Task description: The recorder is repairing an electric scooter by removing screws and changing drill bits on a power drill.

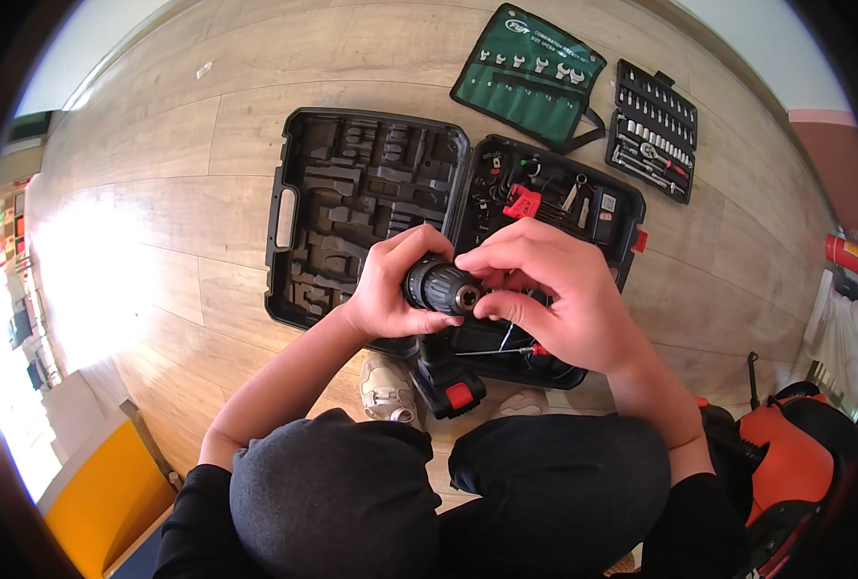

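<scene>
My left hand (390,285) is wrapped round the body of a black cordless drill (416,280), just behind its chuck. The drill's chuck (466,296) faces up toward me, its metal mouth showing. Below hangs the battery (456,394), black with a red patch. My right hand (554,294) curls at the chuck's right side, index fingertip on its upper edge and thumb by its lower edge. Whether a small piece sits between those fingers is hidden. Both hands are above an open black tool case (276,174), beside a screwdriver (506,350) with a red end.
The case's left half has moulded hollows; its right half holds pliers (575,193), a red piece (522,202) and small parts. Beyond lie a green wrench roll (511,92) and a socket set (653,135). An orange and black object (786,454) stands right; my shoe (387,386) is below.
</scene>
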Demonstrator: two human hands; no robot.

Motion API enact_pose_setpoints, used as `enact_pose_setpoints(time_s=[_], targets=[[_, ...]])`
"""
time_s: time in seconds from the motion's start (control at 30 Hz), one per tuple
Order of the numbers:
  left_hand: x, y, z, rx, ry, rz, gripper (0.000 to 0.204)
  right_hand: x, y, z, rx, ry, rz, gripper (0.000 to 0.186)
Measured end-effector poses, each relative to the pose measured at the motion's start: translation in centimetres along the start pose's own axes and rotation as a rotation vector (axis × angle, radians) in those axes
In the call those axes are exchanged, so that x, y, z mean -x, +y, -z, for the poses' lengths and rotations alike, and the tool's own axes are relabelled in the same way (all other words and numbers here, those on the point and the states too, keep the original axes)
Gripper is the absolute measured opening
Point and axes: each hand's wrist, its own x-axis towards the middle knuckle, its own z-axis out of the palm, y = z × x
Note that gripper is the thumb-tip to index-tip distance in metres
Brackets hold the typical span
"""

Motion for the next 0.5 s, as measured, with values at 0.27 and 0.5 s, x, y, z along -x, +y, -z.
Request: enact_pose_setpoints(time_s=[0.27, 0.5], targets=[[-0.3, 0.4, -0.3, 0.058, 0.02, -0.064, 0.069, -0.1, -1.4, -0.2, 0.088, -0.056, 0.064, 0.038], [-0.2, 0.5, -0.3, 0.106, 0.031, -0.071, 0.073, 0.0, -0.9, 0.3, 0.367, -0.025, 0.177, 0.046]])
